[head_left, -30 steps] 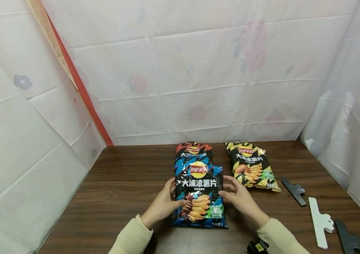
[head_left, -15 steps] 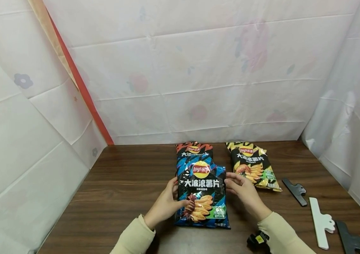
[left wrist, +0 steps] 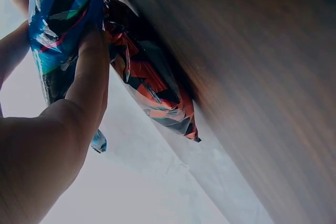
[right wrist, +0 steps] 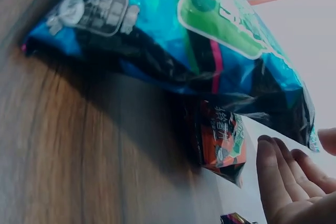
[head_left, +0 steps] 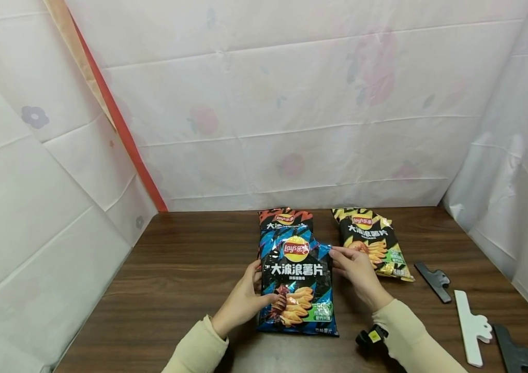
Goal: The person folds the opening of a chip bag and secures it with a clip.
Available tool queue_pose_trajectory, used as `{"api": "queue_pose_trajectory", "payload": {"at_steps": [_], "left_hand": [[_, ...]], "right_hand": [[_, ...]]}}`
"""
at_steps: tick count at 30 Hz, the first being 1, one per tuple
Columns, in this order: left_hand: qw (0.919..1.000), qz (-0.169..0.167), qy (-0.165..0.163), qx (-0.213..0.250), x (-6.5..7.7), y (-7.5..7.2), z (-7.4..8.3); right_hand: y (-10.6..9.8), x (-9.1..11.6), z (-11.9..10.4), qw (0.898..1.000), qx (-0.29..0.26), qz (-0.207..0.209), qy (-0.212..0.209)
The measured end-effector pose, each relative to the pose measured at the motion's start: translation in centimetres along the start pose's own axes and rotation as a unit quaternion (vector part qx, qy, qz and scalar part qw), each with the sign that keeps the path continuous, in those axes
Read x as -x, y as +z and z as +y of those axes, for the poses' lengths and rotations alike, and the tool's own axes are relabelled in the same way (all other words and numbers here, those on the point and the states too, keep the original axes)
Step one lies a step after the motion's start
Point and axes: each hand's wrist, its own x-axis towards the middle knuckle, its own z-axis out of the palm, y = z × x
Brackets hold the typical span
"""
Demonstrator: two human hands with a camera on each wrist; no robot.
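Grips the blue chip bag, long axis forward, in left hand, with right hand unclosed beside its upper right corner.

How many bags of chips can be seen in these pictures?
3. The blue bag, held by the left hand; the red bag behind it, partly covered; the yellow bag, farther right on the table. Another could be hidden behind the blue one.
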Motion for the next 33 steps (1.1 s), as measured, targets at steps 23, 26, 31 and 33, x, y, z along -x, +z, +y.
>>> {"api": "queue_pose_trajectory", "payload": {"at_steps": [23,26,31,33], "left_hand": [[0.9991,0.004,0.02,0.036,0.3,-0.2,-0.1],[0.9985,0.007,0.029,0.046,0.4,-0.4,-0.1],[0.9991,0.013,0.024,0.033,0.6,-0.8,0.1],[0.999,0.019,0.025,0.033,0.6,-1.1,0.3]], "right_hand": [[0.9,0.5,-0.7,0.997,-0.079,0.018,0.012],[0.9,0.6,-0.7,0.996,-0.091,0.019,0.009],[1.1,0.8,-0.8,0.995,-0.101,0.016,0.003],[1.1,0.9,-0.8,0.995,-0.101,0.015,0.0]]}}
